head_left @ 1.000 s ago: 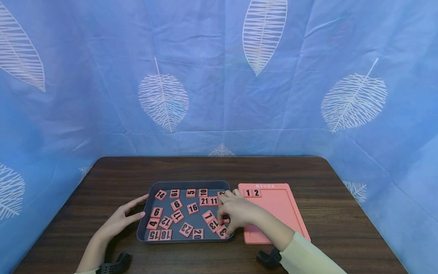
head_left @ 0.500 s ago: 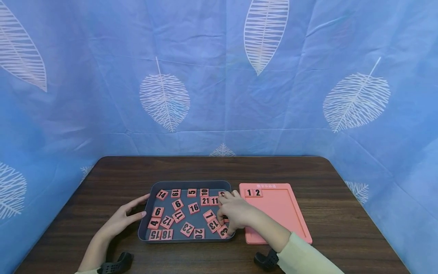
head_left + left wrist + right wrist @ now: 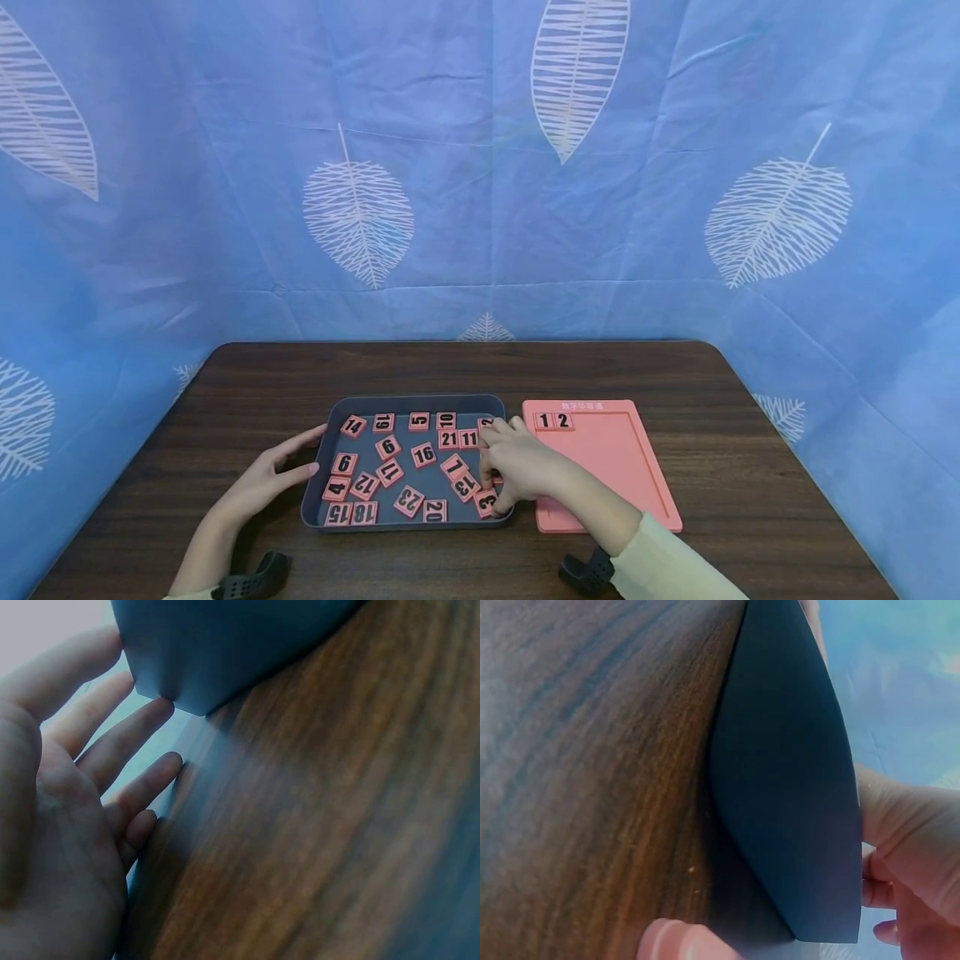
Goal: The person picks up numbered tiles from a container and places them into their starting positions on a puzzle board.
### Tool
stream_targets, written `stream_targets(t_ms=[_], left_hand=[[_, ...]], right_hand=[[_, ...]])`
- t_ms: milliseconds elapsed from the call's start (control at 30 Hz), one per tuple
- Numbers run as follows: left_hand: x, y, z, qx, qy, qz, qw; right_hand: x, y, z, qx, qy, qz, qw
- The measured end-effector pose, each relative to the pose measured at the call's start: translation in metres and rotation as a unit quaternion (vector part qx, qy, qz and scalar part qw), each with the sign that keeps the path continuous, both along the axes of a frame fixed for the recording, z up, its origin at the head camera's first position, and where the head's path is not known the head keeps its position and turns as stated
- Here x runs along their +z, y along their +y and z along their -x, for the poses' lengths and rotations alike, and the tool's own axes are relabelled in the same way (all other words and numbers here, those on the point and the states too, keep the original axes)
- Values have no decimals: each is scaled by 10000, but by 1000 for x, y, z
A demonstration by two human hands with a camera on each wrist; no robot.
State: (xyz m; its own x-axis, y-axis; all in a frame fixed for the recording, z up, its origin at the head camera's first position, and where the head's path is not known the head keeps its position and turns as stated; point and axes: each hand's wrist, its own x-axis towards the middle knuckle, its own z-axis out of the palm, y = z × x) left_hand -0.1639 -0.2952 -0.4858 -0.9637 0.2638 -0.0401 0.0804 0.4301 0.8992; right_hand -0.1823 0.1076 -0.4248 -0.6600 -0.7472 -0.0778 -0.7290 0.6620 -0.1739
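A dark blue-grey tray (image 3: 405,527) holds several loose pink number tiles. My left hand (image 3: 258,483) lies along its left end, fingers spread and fairly straight, fingertips at the wall. In the left wrist view those fingertips meet the tray's outer side (image 3: 217,645). My right hand (image 3: 517,462) reaches over the right end of the tray. Its thumb and a finger pinch the tile marked 3 (image 3: 484,502) by its edges. The right wrist view shows the tray wall (image 3: 787,772) hiding that tile and the fingertips. Tiles 13 (image 3: 465,486) and 7 (image 3: 453,467) lie close beside it.
Right of the tray lies a pink framed board (image 3: 607,467). Tiles 1 (image 3: 543,421) and 2 (image 3: 563,421) sit side by side in its top left corner. Dark wooden table (image 3: 750,517) surrounds both; a blue leaf-print curtain (image 3: 450,208) hangs behind.
The 3 tile has turned more upright and shifted slightly left under my right fingers. The 7 and 13 tiles have slid a little left and up. My left hand stays put.
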Motion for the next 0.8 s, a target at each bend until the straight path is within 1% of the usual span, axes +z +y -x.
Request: stream_targets(t_ms=[267,400,533,800], left_hand=[[1,0,-1,15,-47,-6,10000],[1,1,-1,0,-40,-12,10000],[1,1,-1,-23,-9,-30,10000],[0,0,-1,-68,49,-86,9999]], right_hand=[[-4,4,-1,-79,231,355,9991],[-5,6,-1,-293,273,573,9976],[-3,9,-1,-547,241,836,9947],[0,16,-4,-1001,224,1467,9838]])
